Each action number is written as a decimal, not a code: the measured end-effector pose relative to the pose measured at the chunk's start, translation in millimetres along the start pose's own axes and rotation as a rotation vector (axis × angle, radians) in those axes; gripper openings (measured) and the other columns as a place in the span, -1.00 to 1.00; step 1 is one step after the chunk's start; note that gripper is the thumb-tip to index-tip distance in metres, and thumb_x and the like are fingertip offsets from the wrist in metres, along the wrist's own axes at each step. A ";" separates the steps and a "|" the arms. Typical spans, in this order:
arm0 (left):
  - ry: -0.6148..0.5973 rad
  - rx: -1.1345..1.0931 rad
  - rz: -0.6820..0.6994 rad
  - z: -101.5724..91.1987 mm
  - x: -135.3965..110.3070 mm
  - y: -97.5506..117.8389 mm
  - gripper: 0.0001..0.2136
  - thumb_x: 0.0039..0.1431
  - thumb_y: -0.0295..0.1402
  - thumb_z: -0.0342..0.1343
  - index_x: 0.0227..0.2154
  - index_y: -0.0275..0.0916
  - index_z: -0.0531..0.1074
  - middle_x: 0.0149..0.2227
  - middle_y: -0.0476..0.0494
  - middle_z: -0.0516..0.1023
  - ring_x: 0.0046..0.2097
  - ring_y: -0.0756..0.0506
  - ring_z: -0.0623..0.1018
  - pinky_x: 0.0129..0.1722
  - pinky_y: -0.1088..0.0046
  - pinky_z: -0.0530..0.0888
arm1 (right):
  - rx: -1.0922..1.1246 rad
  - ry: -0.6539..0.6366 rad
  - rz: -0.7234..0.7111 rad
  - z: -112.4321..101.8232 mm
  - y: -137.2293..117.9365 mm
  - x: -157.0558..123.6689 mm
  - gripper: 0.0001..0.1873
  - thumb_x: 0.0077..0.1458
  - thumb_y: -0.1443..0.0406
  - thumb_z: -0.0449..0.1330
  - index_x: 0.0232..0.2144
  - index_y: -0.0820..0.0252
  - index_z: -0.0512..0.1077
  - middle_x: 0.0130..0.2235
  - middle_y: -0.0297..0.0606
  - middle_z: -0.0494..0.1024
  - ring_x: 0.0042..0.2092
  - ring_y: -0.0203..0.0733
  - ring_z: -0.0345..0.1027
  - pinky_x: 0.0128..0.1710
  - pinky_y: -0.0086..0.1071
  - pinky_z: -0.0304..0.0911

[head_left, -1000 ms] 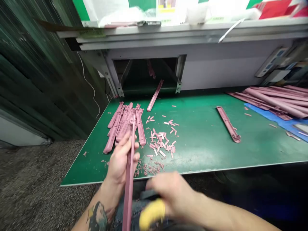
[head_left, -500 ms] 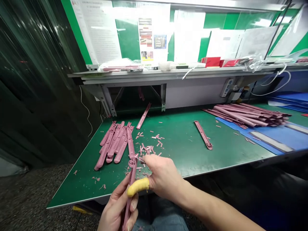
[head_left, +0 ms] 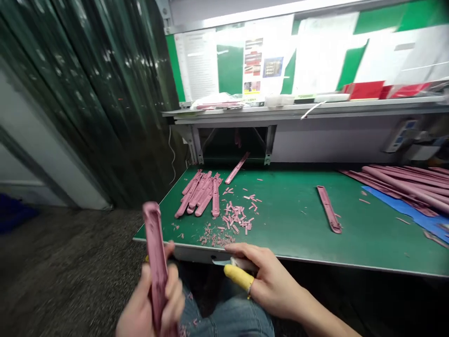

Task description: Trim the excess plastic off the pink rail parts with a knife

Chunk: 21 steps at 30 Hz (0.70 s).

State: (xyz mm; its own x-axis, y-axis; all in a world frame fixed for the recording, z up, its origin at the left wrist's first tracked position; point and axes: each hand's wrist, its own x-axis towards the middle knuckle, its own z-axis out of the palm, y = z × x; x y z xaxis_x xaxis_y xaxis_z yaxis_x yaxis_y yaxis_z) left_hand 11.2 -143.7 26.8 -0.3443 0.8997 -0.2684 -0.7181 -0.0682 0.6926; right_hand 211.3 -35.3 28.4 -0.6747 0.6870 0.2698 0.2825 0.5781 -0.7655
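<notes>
The strip (head_left: 156,252), beside the knife (head_left: 242,264) a half-second ago, now rises apart from it at lower left, clasped in the left hand (head_left: 150,302). The right hand (head_left: 271,276), lower centre, grips the knife; blade work seems paused.

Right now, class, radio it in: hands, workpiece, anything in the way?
Left hand gripping pink strip. Right hand holding small blade, apart from strip. Nothing seen blocking hands; pink shavings litter green tabletop near its front edge.

Left fingers (head_left: 172,286) hold pink strip (head_left: 156,252); right fingers (head_left: 246,250) knife (head_left: 240,262).
</notes>
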 end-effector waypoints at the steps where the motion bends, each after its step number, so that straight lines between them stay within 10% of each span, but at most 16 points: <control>1: -0.039 0.004 0.238 9.3 3.7 4.2 -0.60 0.17 -0.08 0.06 0.06 -0.01 0.37 -0.58 0.08 0.24 -0.67 0.10 0.19 -0.65 0.57 0.19 | -0.007 -0.001 -0.023 6.3 -2.0 1.0 -0.69 0.20 0.14 0.14 -0.07 0.12 0.46 -0.27 -0.28 0.56 -0.28 -0.24 0.39 -0.23 -0.40 0.25; 4: -0.152 0.096 0.653 36.4 14.8 15.7 -0.57 0.12 -0.09 0.13 0.05 -0.05 0.39 -0.54 0.05 0.32 -0.61 0.06 0.23 -0.59 0.51 0.24 | -0.095 -0.013 -0.097 25.1 -11.8 5.7 -0.75 0.19 0.14 0.14 -0.16 0.07 0.50 -0.30 -0.30 0.59 -0.30 -0.22 0.41 -0.26 -0.39 0.23; 11: -0.259 0.331 0.911 44.2 2.1 15.7 -0.59 -0.01 -0.06 0.25 -0.06 -0.01 0.51 -0.54 0.00 0.42 -0.55 0.02 0.30 -0.51 0.42 0.32 | -0.326 -0.081 -0.152 41.7 -29.7 8.0 -0.79 0.15 0.23 0.14 -0.18 0.01 0.52 -0.32 -0.33 0.60 -0.30 -0.21 0.44 -0.34 -0.40 0.18; 21: -0.356 0.263 0.697 23.7 2.6 37.5 -0.57 -0.07 -0.01 0.27 -0.09 0.06 0.51 -0.59 0.03 0.34 -0.53 -0.01 0.28 -0.50 0.42 0.26 | -0.351 0.017 -0.069 45.4 -43.1 25.6 -0.82 0.11 0.26 0.17 -0.25 0.10 0.55 -0.36 -0.26 0.56 -0.32 -0.20 0.39 -0.36 -0.40 0.17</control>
State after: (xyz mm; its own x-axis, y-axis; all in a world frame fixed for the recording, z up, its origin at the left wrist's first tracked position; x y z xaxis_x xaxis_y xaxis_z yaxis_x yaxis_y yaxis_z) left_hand -2.2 -133.6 68.0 -0.4141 0.7744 0.4784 -0.2303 -0.5976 0.7680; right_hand 150.9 -62.6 41.8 -0.6896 0.6468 0.3257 0.4561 0.7373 -0.4984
